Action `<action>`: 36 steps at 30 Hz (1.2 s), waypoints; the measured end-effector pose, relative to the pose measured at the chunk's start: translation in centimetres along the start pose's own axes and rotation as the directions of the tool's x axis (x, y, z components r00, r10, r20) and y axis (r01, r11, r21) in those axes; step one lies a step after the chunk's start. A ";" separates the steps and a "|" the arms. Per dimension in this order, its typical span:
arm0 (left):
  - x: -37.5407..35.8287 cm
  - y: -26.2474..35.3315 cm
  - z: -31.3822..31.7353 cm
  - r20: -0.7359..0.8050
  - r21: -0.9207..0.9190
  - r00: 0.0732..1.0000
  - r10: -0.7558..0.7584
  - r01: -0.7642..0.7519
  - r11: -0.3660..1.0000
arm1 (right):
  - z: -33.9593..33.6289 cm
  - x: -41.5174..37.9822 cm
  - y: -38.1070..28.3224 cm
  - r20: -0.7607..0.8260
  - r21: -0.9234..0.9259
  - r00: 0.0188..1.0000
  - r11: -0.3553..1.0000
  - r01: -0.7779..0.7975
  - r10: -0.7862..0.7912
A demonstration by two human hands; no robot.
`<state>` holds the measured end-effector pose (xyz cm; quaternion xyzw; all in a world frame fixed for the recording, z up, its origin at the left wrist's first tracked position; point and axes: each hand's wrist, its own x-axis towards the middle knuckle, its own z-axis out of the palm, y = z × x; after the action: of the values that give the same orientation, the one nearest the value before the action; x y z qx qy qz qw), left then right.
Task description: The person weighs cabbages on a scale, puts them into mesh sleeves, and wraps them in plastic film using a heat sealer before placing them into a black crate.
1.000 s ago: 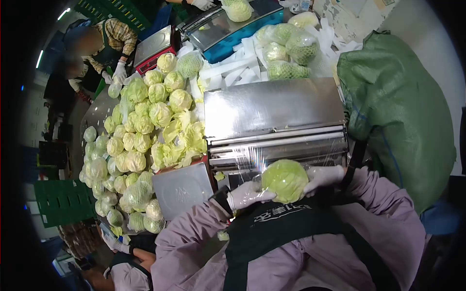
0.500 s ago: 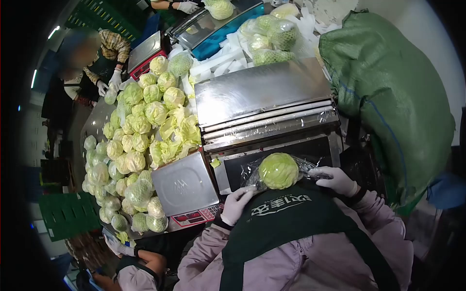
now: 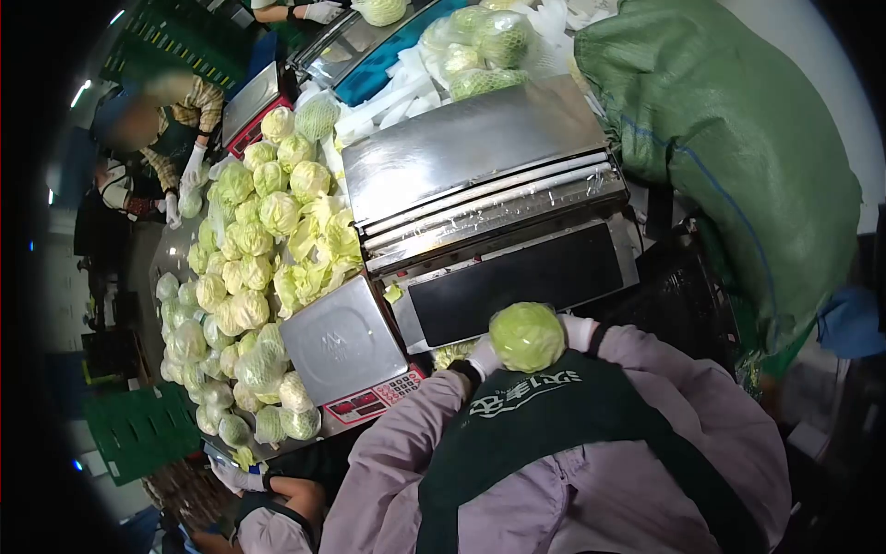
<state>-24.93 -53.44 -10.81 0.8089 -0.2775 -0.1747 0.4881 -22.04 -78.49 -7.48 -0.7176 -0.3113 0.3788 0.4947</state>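
A round green cabbage (image 3: pixel 527 337) with a shiny clear film over it is held close against the front of my apron. My left hand (image 3: pixel 484 356), in a white glove, grips its left side. On the opposite side my right hand (image 3: pixel 578 333), gloved as well, closes around it. The fingertips of both hands are hidden by the cabbage. Just beyond it lies the black plate (image 3: pixel 517 277) of a film wrapping machine, whose metal cover (image 3: pixel 475 152) and film rollers are farther back.
To the left stands a scale (image 3: pixel 337 342) with a red keypad. Beyond it are piled cabbages (image 3: pixel 249 231), loose leaves and net-wrapped heads. A big green sack (image 3: pixel 729 157) stands at right. Co-workers' gloved hands (image 3: pixel 194 166) show at far left, at the top and at lower left.
The cabbage has come off the black plate toward my body. My hands have moved in from the film's ends to the cabbage's sides, and the loose film ends no longer show.
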 end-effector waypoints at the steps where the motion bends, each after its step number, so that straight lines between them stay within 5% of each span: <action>1: 0.2 1.6 0.2 -0.047 -0.148 0.996 -0.077 0.069 0.987 | 0.3 0.2 -0.6 -0.008 0.002 1.000 1.000 -0.003 0.003; 2: 0.5 3.9 -0.4 -0.082 -0.293 0.984 -0.158 0.128 0.948 | 0.2 0.3 -1.7 -0.003 0.471 0.992 0.875 -0.110 0.127; 3: 1.1 4.9 -1.0 -0.078 -0.291 0.986 -0.151 0.122 0.949 | -0.4 0.3 -3.4 0.057 0.824 0.972 0.539 -0.175 0.228; 4: 1.3 5.6 -1.6 -0.083 -0.492 0.945 -0.317 0.237 0.838 | -0.6 0.0 -5.2 0.162 0.980 0.945 0.061 -0.187 0.285; 5: 1.5 7.0 -2.3 -0.044 -0.669 0.878 -0.476 0.328 0.667 | -1.6 -0.3 -6.7 0.180 0.982 0.942 -0.004 -0.186 0.282; 6: 3.1 10.7 -5.1 -0.183 -0.321 0.930 -0.317 0.248 0.914 | -1.2 -0.3 -4.3 0.116 0.990 0.991 -0.094 -0.109 0.071; 8: 5.2 14.1 -6.7 -0.257 -0.274 0.908 -0.331 0.260 0.926 | -3.1 -1.0 -8.9 0.069 0.996 0.989 0.047 -0.075 0.132; 10: 6.7 15.6 -6.8 -0.197 -0.479 0.961 -0.194 0.078 0.875 | -4.1 -1.9 -12.3 -0.108 0.953 0.964 0.302 0.031 0.242; 11: 7.2 17.0 -6.5 0.210 -0.818 0.929 -0.305 0.338 0.465 | -4.0 -2.2 -12.4 -0.115 0.943 0.976 0.329 0.049 0.185; 12: 7.4 18.3 -6.9 0.251 -0.681 0.957 -0.146 0.282 0.676 | -4.0 -2.6 -12.6 -0.217 0.846 0.961 0.524 0.096 0.173; 15: 8.9 20.8 -6.5 0.396 -0.760 0.913 -0.093 0.383 0.525 | -4.7 -5.9 -13.4 -0.264 0.806 0.948 0.580 0.117 0.176; 18: 10.9 23.7 -6.1 0.477 -0.713 0.873 -0.097 0.449 0.539 | -5.1 -9.2 -15.1 -0.318 0.773 0.887 0.634 0.038 0.335; 20: 11.7 23.5 -5.6 0.543 -0.649 0.837 -0.069 0.470 0.598 | -5.3 -12.6 -16.0 -0.567 0.614 0.746 0.783 0.099 0.351; 22: 12.7 24.1 -5.3 0.555 -0.664 0.831 -0.032 0.465 0.585 | -6.2 -17.3 -16.2 -0.534 0.792 0.661 0.586 0.172 0.527; 23: 12.4 24.0 -4.6 0.517 -0.682 0.850 -0.101 0.480 0.552 | -5.9 -18.7 -16.2 -0.714 0.623 0.529 0.761 0.182 0.458; 24: 12.7 24.1 -3.9 0.536 -0.671 0.839 -0.096 0.493 0.555 | -5.7 -19.7 -16.4 -0.772 0.520 0.519 0.834 0.186 0.366; 27: 14.1 24.7 -1.7 0.636 -0.580 0.641 -0.431 0.764 0.281 | -4.2 -18.4 -17.3 -0.676 0.252 0.734 0.957 0.143 0.068; 28: 14.6 23.8 -0.9 0.660 -0.495 0.572 -0.488 0.819 0.291 | -3.0 -17.9 -17.3 -0.741 0.320 0.651 0.939 0.127 0.165; 31: 16.4 25.3 0.5 0.674 -0.538 0.582 -0.454 0.809 0.238 | -3.9 -19.6 -11.2 -0.623 0.674 0.747 0.644 0.362 0.231; 32: 16.6 26.2 0.5 0.700 -0.543 0.583 -0.412 0.809 0.223 | -3.1 -20.8 -8.9 -0.585 0.785 0.768 0.416 0.458 0.259; 33: 16.4 26.2 0.5 0.697 -0.516 0.564 -0.442 0.823 0.238 | -1.8 -21.3 -5.3 -0.642 0.757 0.737 0.325 0.567 0.211; 36: 15.7 25.3 -0.7 0.641 -0.469 0.621 -0.452 0.783 0.410 | 1.2 -24.4 2.1 -0.630 0.679 0.614 -0.047 0.732 0.476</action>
<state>-19.29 -71.98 11.80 0.5357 0.0458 -0.6073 0.5849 -35.53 -98.60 -3.96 -0.1619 0.2255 0.0671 0.9584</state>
